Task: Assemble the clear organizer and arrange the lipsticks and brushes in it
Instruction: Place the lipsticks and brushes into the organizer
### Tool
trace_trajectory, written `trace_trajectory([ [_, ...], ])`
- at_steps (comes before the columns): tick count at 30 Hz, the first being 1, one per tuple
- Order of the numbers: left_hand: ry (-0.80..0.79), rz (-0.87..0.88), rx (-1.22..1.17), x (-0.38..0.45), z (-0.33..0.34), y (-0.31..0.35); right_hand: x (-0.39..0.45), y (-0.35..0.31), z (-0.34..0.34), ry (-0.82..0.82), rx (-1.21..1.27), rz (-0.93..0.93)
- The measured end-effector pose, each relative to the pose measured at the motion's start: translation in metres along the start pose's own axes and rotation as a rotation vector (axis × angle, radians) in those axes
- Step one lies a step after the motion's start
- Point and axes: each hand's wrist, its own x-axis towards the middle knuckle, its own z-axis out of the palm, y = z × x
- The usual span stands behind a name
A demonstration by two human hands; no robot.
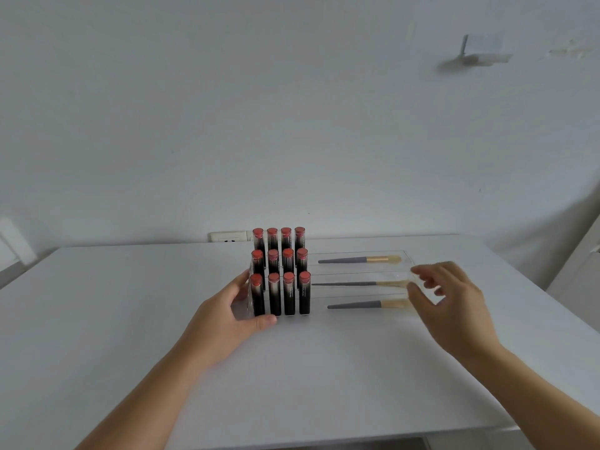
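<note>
Head view: organizer (360, 271) between both hands' fingers (422, 277)

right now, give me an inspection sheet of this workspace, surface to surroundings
surface: white table, bare in front.
job's things: clear organizer stands at table centre; twelve lipsticks upright in three stepped rows of four on its left side; three brushes lie flat, one per tier, on its right side.
clutter: nothing seen.
grippers: left hand grips the organizer's left end, thumb along the front; right hand at the right end, fingers loosely curled, contact unclear.
cables: nothing seen.
surroundings: white wall; wall socket behind the table; tape patch high on the wall.
</note>
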Motion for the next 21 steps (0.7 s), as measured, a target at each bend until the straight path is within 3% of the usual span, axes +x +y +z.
trace_trajectory([
  [3,0.002,-0.003,0.002,0.000,-0.001,-0.002,0.002,0.010,0.004,0.002,0.104,0.213],
  [6,0.013,-0.012,0.016,-0.001,-0.003,-0.002,0.003,0.014,0.007,-0.116,0.187,0.333],
  [10,0.024,-0.016,0.023,-0.002,-0.004,-0.002,0.005,0.017,0.010,-0.198,0.179,0.286],
  [21,0.053,-0.051,0.022,0.004,-0.004,-0.004,0.017,0.017,0.028,-0.181,0.173,0.298],
])
